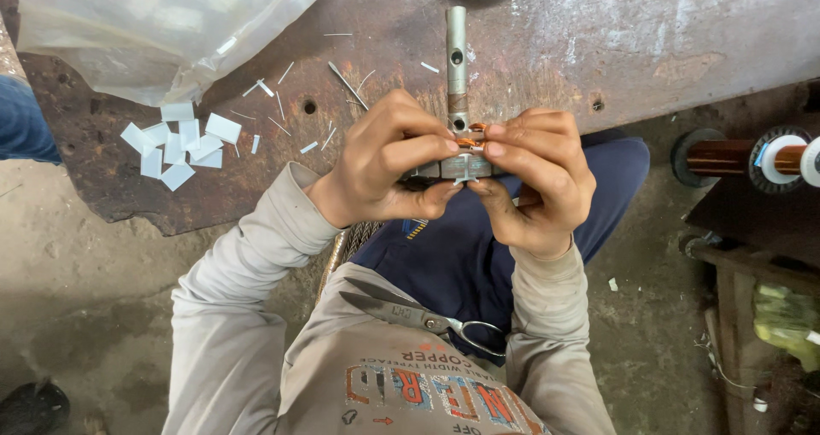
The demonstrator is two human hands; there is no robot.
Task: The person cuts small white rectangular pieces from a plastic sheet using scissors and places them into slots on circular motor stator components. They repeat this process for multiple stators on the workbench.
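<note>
Both hands clamped together on a small motor armature (459,163): left hand (384,166) pinches its near side between thumb and fingers, right hand (540,183) wraps the other side, index fingertip pressing on the copper winding (471,136) at the top. Armature is held in the air just off the edge of the rusty steel bench (598,51), its grey shaft (457,55) pointing away over the plate.

Risks as I read them:
- Fingertip pressure on the copper winding could kink or scrape the thin enamelled wire; a sideways slip would do it.
- White insulation slip (462,179) peeks out under the core; looks loose, and a shifted grip could push it out of its slot.
- No support under the part. If either pinch relaxes, it falls to the lap or the concrete floor.
- Scissors (423,317) lie on the lap, blades partly open, directly beneath the hands; a leg shift sends them off, or a dropped hand meets the blades.
- Cut paper pieces (179,145) sit near the plate edge beside a plastic bag (145,25); a sleeve sweep would scatter them.
- Wire spool (743,157) is well apart at right; can't tell whether its wire runs to the armature.
</note>
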